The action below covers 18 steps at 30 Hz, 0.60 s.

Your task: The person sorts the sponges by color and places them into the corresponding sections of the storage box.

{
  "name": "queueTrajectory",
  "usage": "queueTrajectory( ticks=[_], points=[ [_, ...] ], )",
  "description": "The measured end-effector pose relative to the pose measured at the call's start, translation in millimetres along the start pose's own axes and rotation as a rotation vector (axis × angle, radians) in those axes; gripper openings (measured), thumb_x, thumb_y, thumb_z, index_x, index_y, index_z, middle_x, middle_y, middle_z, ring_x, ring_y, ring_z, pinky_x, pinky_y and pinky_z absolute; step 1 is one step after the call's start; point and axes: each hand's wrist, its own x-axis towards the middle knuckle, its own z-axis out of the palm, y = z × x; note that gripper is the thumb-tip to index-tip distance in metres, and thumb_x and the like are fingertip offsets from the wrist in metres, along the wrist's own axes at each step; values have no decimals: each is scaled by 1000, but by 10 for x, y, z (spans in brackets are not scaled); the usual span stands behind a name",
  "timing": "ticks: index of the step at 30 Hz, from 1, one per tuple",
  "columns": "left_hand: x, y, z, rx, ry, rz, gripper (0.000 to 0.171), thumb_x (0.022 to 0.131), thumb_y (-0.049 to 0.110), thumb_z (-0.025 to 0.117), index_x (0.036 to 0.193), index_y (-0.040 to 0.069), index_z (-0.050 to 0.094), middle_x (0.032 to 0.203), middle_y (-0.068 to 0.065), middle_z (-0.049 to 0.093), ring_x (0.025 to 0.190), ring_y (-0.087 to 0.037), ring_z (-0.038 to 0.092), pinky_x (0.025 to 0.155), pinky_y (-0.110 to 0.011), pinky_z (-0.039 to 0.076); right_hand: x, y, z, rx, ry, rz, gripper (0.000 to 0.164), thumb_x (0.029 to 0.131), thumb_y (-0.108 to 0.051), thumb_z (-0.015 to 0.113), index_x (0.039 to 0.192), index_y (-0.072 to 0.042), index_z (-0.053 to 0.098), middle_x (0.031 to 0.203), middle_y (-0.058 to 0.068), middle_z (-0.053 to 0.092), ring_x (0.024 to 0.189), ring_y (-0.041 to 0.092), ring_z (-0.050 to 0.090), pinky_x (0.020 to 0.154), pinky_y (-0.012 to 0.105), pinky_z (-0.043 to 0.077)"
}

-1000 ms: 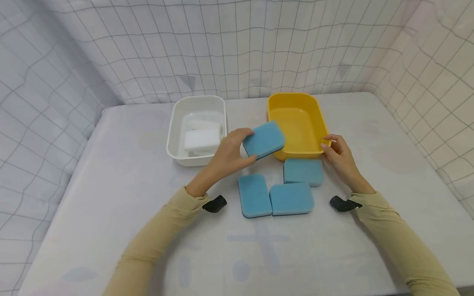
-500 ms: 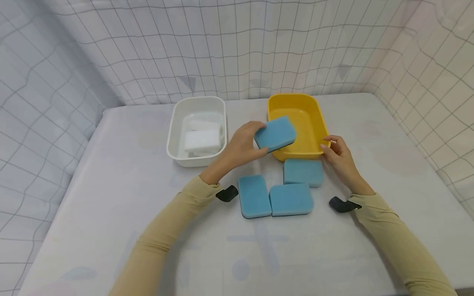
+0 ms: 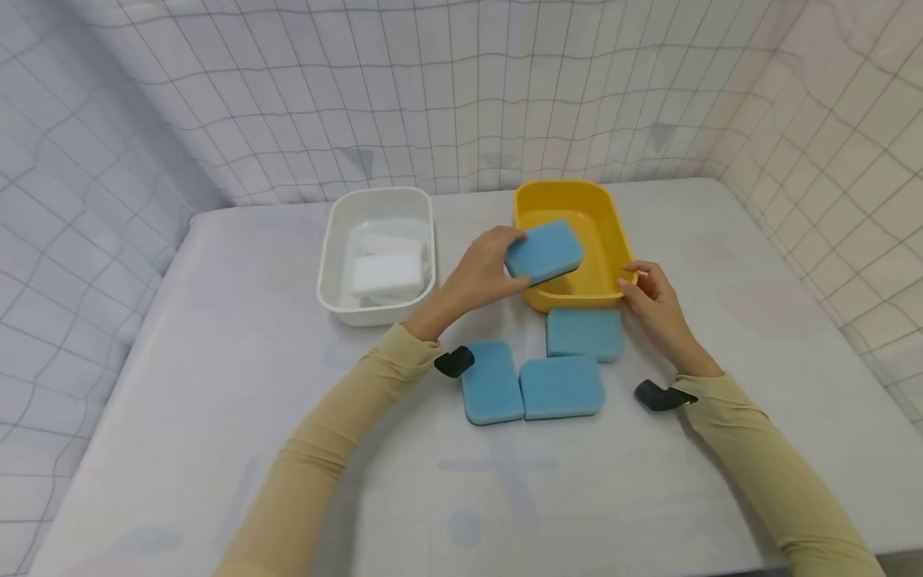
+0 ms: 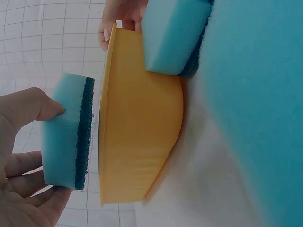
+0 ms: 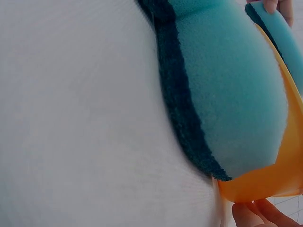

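A light blue sponge (image 3: 546,251) with a dark scouring side is gripped by my left hand (image 3: 485,272), thumb on one long edge and fingers on the other. It hangs over the left part of the yellow tub (image 3: 604,232). In the left wrist view the held sponge (image 4: 64,137) shows its dark side facing the tub (image 4: 137,127), above the rim. My right hand (image 3: 658,308) pinches the tub's near right corner between thumb and fingers. Just in front of the tub lies another blue sponge (image 3: 586,332), large in the right wrist view; nearer still lie a crosswise sponge (image 3: 562,387) and a lengthwise sponge (image 3: 493,393).
Left of the yellow tub stands a white tub (image 3: 326,268) with white blocks (image 3: 388,276) inside. Grid-patterned cloth walls (image 3: 476,104) enclose the back and sides of the white-covered table (image 3: 216,361). Black wrist mounts (image 3: 454,362) sit at both cuffs.
My left hand has carried the sponge rightward and slightly back, from the tub's left edge to above its inside. The right hand keeps its hold on the tub corner.
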Motion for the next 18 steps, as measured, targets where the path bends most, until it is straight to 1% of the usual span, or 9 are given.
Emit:
queueTrajectory(
  ticks=[5, 9, 13, 18],
  points=[
    [114, 21, 55, -2, -21, 2, 57, 82, 23, 68, 130, 0, 48, 135, -14, 51, 121, -24, 50, 103, -32, 42, 4, 2, 1, -21, -7, -3, 35, 97, -24, 49, 127, -11, 38, 118, 9, 43, 96, 7, 46, 84, 5, 44],
    [216, 56, 108, -3, -65, -4, 58, 82, 23, 68, 131, 0, 47, 136, -13, 49, 121, -23, 49, 104, -32, 41, 7, 7, 12, -3, -8, -8, 34, 97, -23, 49, 127, -10, 38, 115, 8, 43, 94, 7, 45, 83, 5, 44],
    [315, 85, 168, 1, -111, -26, 59, 82, 24, 67, 132, 0, 46, 139, -13, 47, 123, -23, 47, 105, -32, 41, 8, 7, 14, 11, -11, -11, 33, 97, -23, 50, 126, -11, 38, 112, 6, 44, 93, 6, 45, 83, 5, 44],
    [403, 109, 229, 6, -134, -33, 59, 82, 24, 66, 133, 1, 46, 139, -12, 47, 122, -22, 48, 104, -32, 41, -8, -8, 3, -38, -1, -16, 32, 98, -25, 49, 126, -13, 39, 112, 5, 44, 92, 6, 45, 80, 5, 43]
  ],
)
